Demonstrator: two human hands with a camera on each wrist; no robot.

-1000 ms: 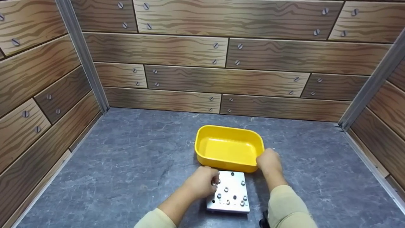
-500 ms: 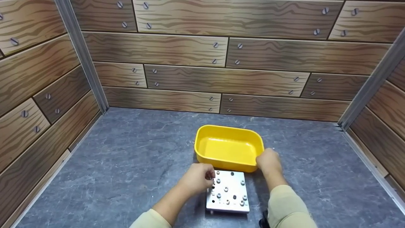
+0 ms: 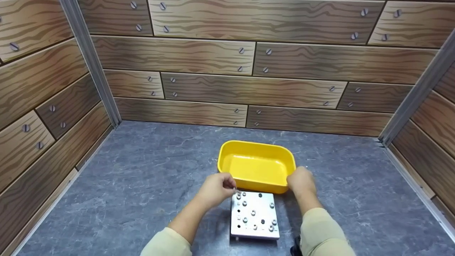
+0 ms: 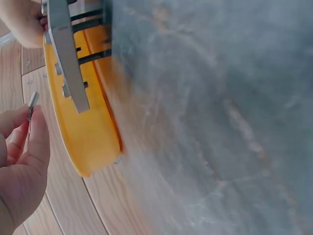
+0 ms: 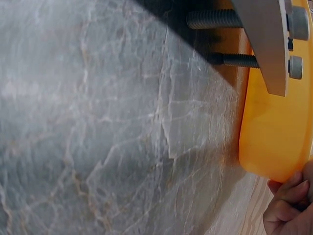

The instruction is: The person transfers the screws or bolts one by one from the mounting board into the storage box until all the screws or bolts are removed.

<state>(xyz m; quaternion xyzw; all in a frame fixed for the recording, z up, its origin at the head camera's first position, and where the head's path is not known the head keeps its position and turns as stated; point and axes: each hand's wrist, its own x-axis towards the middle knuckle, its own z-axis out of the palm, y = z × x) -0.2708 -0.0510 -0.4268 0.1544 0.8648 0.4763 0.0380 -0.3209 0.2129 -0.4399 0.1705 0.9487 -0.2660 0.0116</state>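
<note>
My left hand (image 3: pixel 215 190) is above the far left corner of a silver metal plate (image 3: pixel 263 209). Thumb and fingertips pinch a small threaded screw (image 4: pixel 33 102), its bare thread pointing away from the hand. Several socket head screws sit in the plate, and dark open holes show along its left side. Seen from the wrists, long threaded shanks (image 5: pixel 215 19) stick out of its underside and hold it off the tabletop. My right hand (image 3: pixel 301 183) grips the near right corner of a yellow plastic bin (image 3: pixel 254 185), which looks bare inside.
The bin stands just behind the plate. Both rest on a grey marbled tabletop (image 3: pixel 153 167). Wood-patterned panels (image 3: pixel 199 87) with metal corner posts close in the back and sides. A small black object (image 3: pixel 295 247) shows beside the right sleeve.
My left hand has moved away from me and left, off the plate's left side to its far left corner, uncovering holes and screws there. The right hand and bin have stayed put.
</note>
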